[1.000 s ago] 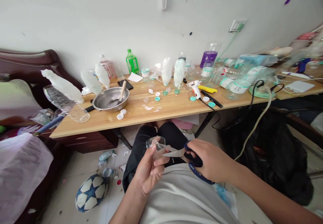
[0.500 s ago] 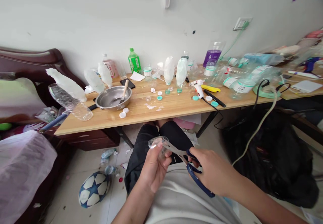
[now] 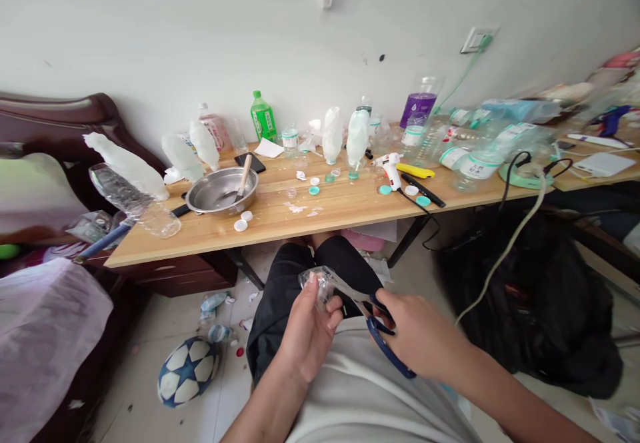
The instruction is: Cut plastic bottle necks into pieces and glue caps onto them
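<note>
Above my lap, my left hand grips a cut piece of clear plastic bottle between thumb and fingers. My right hand is closed round the dark blue handles of a pair of scissors. The blades point up and left and meet the plastic piece at its right side; the exact place of the cut is hard to make out. In front of both hands, on the wooden table, stand white-covered bottles and a metal bowl with a brush in it.
A white glue gun, a yellow cutter and loose bottle caps lie on the table. Clear bottles crowd its right side. A ball and scraps are on the floor at left; a black bag is at right.
The scissor handles have come closer together in my right hand. The plastic piece has turned slightly in my left hand. My view has shifted a little.
</note>
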`<move>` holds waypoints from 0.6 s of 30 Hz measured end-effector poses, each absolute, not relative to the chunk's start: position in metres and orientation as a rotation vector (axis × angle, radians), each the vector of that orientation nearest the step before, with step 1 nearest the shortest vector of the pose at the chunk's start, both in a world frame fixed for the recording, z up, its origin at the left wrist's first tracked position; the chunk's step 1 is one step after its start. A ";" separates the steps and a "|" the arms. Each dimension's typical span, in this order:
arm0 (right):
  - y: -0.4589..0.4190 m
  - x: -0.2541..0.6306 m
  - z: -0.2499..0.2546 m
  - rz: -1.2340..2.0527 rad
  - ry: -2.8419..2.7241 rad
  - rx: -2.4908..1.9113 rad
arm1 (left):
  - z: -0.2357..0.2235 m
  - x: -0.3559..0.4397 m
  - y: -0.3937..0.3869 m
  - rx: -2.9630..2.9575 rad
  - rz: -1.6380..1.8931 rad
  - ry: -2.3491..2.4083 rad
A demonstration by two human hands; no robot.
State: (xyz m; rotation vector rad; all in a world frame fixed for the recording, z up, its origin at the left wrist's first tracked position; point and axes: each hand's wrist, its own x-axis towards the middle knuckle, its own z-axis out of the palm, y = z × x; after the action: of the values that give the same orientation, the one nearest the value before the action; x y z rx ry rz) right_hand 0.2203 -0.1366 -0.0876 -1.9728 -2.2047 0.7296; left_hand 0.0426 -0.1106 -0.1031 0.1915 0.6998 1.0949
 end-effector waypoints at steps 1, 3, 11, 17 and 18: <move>-0.135 0.222 -0.086 0.715 -2.229 -1.987 | -0.103 0.042 -0.110 0.183 1.075 0.694; -0.132 0.225 -0.082 0.702 -2.273 -1.994 | -0.104 0.041 -0.110 0.191 1.057 0.707; -0.138 0.224 -0.089 0.732 -2.246 -2.016 | -0.110 0.045 -0.112 0.283 1.132 0.795; -0.139 0.221 -0.095 0.752 -2.205 -1.990 | -0.112 0.047 -0.113 0.239 1.135 0.798; -0.138 0.221 -0.095 0.749 -2.205 -1.997 | -0.112 0.047 -0.113 0.232 1.133 0.794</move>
State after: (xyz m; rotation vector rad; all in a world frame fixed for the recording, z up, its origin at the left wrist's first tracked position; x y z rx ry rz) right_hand 0.2206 -0.1382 -0.0951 -1.9967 -2.2054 0.7489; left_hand 0.0470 -0.1133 -0.1117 0.2321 0.7935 1.1329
